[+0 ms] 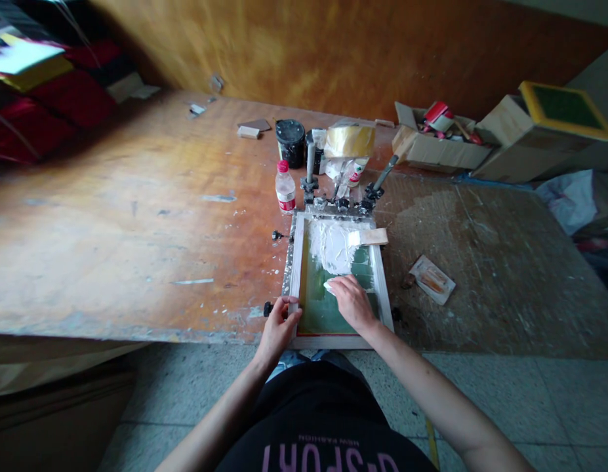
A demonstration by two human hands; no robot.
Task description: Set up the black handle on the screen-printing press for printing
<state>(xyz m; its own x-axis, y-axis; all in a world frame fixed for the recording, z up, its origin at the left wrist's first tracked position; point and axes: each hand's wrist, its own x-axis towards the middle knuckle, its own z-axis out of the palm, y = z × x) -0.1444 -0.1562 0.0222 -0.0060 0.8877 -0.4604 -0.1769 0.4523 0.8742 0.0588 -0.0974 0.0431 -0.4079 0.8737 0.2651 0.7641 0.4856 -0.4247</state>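
Observation:
A framed green screen (pixel 321 319) lies at the table's front edge, clamped at its back. Thick white paste (pixel 334 246) covers its upper part. A wooden squeegee (pixel 374 236) rests across the paste at the upper right. My right hand (pixel 351 303) is over the middle of the screen, its fingers closed on a small white wad (pixel 328 286). My left hand (pixel 281 322) is at the frame's lower left side, thumb and fingers apart, touching the frame's edge.
Behind the screen stand a bottle with a red cap (pixel 285 189), a black tub (pixel 290 141) and metal clamp posts (pixel 310 164). A stained packet (pixel 432 280) lies to the right. Cardboard boxes (pixel 448 154) sit at the back right, red bundles (pixel 77 98) at the far left.

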